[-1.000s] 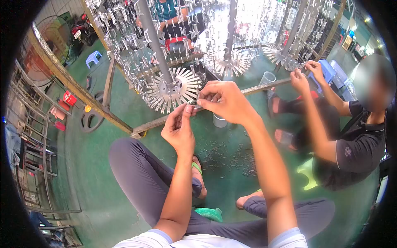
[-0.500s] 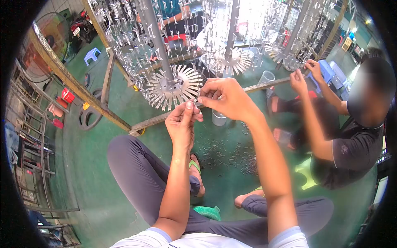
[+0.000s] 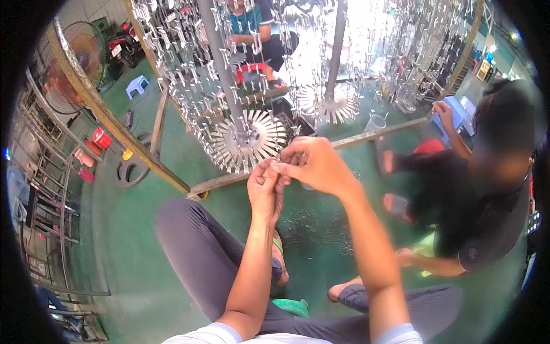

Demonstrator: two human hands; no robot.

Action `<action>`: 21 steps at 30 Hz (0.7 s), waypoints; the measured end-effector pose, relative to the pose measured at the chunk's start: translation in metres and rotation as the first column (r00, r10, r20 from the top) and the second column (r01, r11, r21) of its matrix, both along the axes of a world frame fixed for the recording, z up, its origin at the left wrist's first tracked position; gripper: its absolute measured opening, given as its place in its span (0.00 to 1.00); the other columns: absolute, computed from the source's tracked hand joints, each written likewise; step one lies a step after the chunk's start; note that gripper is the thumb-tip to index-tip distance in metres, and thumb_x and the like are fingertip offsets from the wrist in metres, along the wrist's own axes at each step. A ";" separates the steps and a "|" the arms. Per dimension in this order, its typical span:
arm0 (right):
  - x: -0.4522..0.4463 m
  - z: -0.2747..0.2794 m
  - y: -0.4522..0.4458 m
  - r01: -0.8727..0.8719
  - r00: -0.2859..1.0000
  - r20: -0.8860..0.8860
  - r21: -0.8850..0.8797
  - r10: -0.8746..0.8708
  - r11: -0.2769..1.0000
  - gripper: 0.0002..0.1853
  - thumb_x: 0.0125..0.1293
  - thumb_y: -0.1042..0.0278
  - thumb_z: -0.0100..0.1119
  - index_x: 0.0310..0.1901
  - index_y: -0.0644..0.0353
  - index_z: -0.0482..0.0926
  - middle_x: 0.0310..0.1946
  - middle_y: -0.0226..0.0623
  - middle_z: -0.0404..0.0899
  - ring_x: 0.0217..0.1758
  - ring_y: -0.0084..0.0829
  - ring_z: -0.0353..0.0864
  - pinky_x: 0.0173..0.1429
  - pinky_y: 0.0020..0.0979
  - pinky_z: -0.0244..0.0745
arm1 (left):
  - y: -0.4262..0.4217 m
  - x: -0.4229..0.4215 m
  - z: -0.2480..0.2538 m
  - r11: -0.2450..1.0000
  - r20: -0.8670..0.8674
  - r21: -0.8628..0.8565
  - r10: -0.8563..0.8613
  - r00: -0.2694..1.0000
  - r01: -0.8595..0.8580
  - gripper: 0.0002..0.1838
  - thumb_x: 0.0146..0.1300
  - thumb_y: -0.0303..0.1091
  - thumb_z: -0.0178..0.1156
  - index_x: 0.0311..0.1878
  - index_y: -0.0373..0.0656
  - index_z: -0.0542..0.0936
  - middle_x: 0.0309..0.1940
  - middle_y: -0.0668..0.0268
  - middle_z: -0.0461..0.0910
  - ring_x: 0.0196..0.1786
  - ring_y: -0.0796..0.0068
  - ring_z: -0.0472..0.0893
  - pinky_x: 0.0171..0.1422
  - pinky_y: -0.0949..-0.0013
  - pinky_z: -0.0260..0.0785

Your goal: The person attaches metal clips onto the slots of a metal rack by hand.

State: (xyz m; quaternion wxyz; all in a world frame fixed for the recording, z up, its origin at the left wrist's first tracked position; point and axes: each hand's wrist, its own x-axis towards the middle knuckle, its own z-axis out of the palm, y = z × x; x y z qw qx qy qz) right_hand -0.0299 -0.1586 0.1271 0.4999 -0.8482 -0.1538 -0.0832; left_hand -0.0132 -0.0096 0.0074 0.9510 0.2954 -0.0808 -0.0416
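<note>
My left hand (image 3: 265, 189) is closed in a pinch, thumb against fingertips. My right hand (image 3: 316, 165) meets it from the right, also pinching, and the fingertips touch. Whatever sits between them is too small and hidden to make out. Just beyond my hands is a round metal disc with slotted, spoke-like edges (image 3: 224, 148) on a grey upright pole (image 3: 222, 63). Strands of small shiny metal pieces (image 3: 177, 74) hang in rows around the pole. Many small metal bits (image 3: 306, 223) lie scattered on the floor below my hands.
A wooden frame bar (image 3: 375, 133) runs low behind my hands. A co-worker in black (image 3: 487, 212) sits close on the right, one arm reaching down. Another person (image 3: 249, 34) sits behind the strands. A second slotted disc (image 3: 344, 109), a clear plastic cup (image 3: 375, 122) and a blue stool (image 3: 137, 86) stand farther back.
The view has shifted, so my joined hands appear lower and slightly right; they remain pinched together. The co-worker on the right has lowered one hand from the strands towards the floor.
</note>
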 end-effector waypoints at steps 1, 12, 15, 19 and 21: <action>-0.001 -0.004 0.004 0.013 1.000 -0.006 0.012 -0.013 1.000 0.13 0.62 0.67 0.71 0.41 0.70 0.88 0.33 0.45 0.87 0.34 0.31 0.88 0.41 0.33 0.81 | -0.001 0.000 -0.001 1.000 -0.007 0.000 0.010 1.000 -0.010 0.10 0.75 0.30 0.65 0.52 0.35 0.81 0.41 0.63 0.86 0.36 0.75 0.85 0.42 0.73 0.82; -0.002 -0.029 0.027 0.221 0.962 0.143 0.096 -0.233 0.971 0.10 0.61 0.68 0.72 0.35 0.68 0.87 0.31 0.42 0.84 0.32 0.37 0.87 0.39 0.36 0.80 | 0.006 -0.004 0.015 0.987 -0.056 0.149 0.068 0.996 -0.059 0.10 0.78 0.33 0.59 0.48 0.35 0.83 0.43 0.60 0.87 0.41 0.69 0.90 0.37 0.64 0.87; -0.003 -0.034 0.030 0.217 0.960 0.154 0.106 -0.232 0.970 0.10 0.60 0.68 0.72 0.33 0.68 0.86 0.30 0.41 0.83 0.31 0.36 0.86 0.38 0.36 0.79 | 0.013 -0.008 0.020 0.896 0.018 0.403 0.199 0.980 -0.189 0.12 0.76 0.34 0.61 0.50 0.33 0.84 0.42 0.59 0.88 0.42 0.76 0.87 0.38 0.72 0.83; -0.010 -0.034 0.034 0.213 0.949 0.219 0.079 -0.226 0.974 0.10 0.60 0.69 0.72 0.34 0.68 0.83 0.30 0.41 0.82 0.30 0.34 0.84 0.35 0.36 0.77 | 0.009 -0.018 0.043 0.712 0.289 0.540 0.344 0.893 -0.449 0.10 0.72 0.31 0.68 0.48 0.33 0.86 0.40 0.66 0.84 0.39 0.83 0.82 0.39 0.77 0.75; -0.013 -0.035 0.033 0.224 0.939 0.256 0.055 -0.231 0.973 0.10 0.60 0.69 0.72 0.34 0.68 0.83 0.30 0.41 0.82 0.30 0.34 0.83 0.35 0.36 0.77 | 0.011 -0.018 0.049 0.659 0.411 0.542 0.334 0.849 -0.522 0.08 0.70 0.28 0.70 0.47 0.33 0.87 0.40 0.68 0.82 0.41 0.84 0.80 0.43 0.78 0.72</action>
